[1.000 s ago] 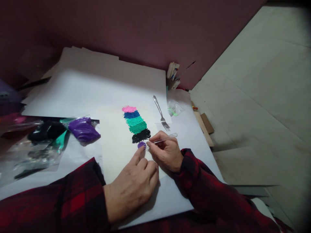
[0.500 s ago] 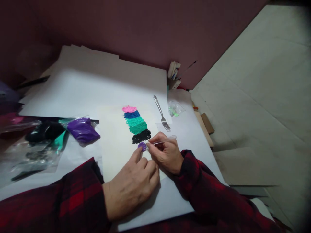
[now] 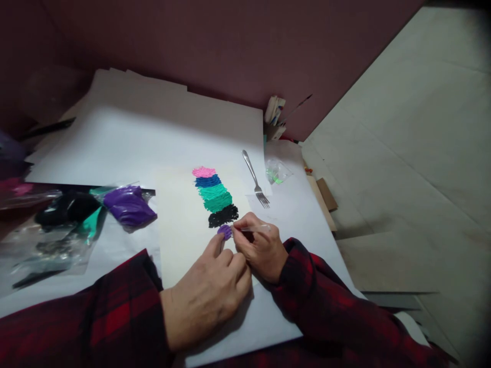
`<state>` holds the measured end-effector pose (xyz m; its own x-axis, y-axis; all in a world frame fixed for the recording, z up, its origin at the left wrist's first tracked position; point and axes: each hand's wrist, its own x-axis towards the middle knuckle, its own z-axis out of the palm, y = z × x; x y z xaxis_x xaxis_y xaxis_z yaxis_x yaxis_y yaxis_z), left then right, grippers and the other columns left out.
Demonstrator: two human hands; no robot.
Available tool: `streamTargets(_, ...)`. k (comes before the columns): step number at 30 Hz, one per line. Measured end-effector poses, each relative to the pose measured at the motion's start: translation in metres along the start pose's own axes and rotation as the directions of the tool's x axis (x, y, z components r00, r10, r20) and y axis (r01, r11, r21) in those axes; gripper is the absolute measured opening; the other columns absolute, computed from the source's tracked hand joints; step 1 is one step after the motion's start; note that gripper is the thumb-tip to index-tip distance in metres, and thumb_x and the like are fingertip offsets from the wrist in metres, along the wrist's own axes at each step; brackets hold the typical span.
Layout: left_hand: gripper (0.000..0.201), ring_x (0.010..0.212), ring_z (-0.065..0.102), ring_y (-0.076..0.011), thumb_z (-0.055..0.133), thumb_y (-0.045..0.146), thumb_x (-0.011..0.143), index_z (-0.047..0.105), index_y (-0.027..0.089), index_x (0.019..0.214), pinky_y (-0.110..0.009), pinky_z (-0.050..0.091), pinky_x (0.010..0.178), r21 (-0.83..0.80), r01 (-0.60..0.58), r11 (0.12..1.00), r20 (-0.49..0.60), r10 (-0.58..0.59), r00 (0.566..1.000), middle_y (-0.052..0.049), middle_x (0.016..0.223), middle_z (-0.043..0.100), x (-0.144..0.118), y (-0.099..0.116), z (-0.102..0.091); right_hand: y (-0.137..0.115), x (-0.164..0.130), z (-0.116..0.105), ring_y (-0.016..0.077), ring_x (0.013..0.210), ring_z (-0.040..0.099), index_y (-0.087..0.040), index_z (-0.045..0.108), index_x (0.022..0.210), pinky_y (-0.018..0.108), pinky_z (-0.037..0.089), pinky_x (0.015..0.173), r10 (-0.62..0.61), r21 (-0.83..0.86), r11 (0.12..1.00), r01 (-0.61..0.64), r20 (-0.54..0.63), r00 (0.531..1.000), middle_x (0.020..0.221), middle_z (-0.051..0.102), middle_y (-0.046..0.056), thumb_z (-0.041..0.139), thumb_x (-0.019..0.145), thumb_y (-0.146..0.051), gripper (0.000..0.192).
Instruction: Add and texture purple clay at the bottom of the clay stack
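**Purple clay pressed at the foot of a colour column**

Where the stack of textured colour bands ends on the cream sheet (image 3: 184, 240), a small purple dab of clay (image 3: 225, 231) lies just below the black band (image 3: 223, 215), touching it or nearly so. The right hand (image 3: 259, 248) is curled shut around a thin clear stick (image 3: 256, 228), pinched between thumb and fingers, with the stick's tip at the dab's right edge. The left hand (image 3: 209, 291) rests on the sheet with most fingers loosely folded and the forefinger stretched out — its tip lies at the dab's lower edge, and it holds nothing. Both wrists wear red and black checked sleeves.

Above the black band come two green bands (image 3: 215, 197), then a blue band (image 3: 207, 181) and a pink band (image 3: 203, 171) at the top. A metal fork (image 3: 255, 179) lies just right of the column, prongs toward the person. Beyond it sits a small clear bag (image 3: 276, 171) with something green inside. To the left, well apart from the hands, a bag of purple clay (image 3: 128, 206) lies beside a bag of black clay (image 3: 69, 207) — both on the large white paper (image 3: 134, 143).
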<state>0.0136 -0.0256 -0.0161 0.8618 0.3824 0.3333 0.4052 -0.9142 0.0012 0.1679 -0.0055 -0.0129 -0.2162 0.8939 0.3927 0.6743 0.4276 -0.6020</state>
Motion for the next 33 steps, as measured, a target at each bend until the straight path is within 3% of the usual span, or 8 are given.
streamTargets(10, 0.012, 0.071, 0.05, -0.0196, 0.05, 0.018, 0.086, 0.061, 0.015, 0.091, -0.053, 0.037, 0.095, -0.024, -0.004, 1.0, 0.012, 0.004, 1.0, -0.003, 0.077, 0.053, 0.001, -0.001, -0.001, 0.0, 0.0, 0.001, 0.0084, 0.055, 0.053, -0.018, 0.054, 0.08, 0.019, 0.043, 0.053, 0.015, -0.091, 0.996, -0.018, -0.036, 0.999, 0.069, 0.058, -0.001, 0.05, 0.088, -0.014, 0.01)
streamTargets(33, 0.02, 0.069, 0.05, -0.019, 0.046, 0.023, 0.092, 0.063, 0.013, 0.093, -0.054, 0.039, 0.092, -0.057, -0.01, 0.998, -0.031, 0.009, 0.999, -0.003, 0.075, 0.053, 0.003, -0.002, -0.001, 0.009, 0.001, -0.002, 0.0074, 0.047, 0.049, -0.018, 0.054, 0.075, 0.019, 0.039, 0.045, 0.15, -0.044, 0.987, -0.154, -0.072, 0.986, 0.065, 0.055, -0.002, 0.05, 0.084, -0.014, 0.011)
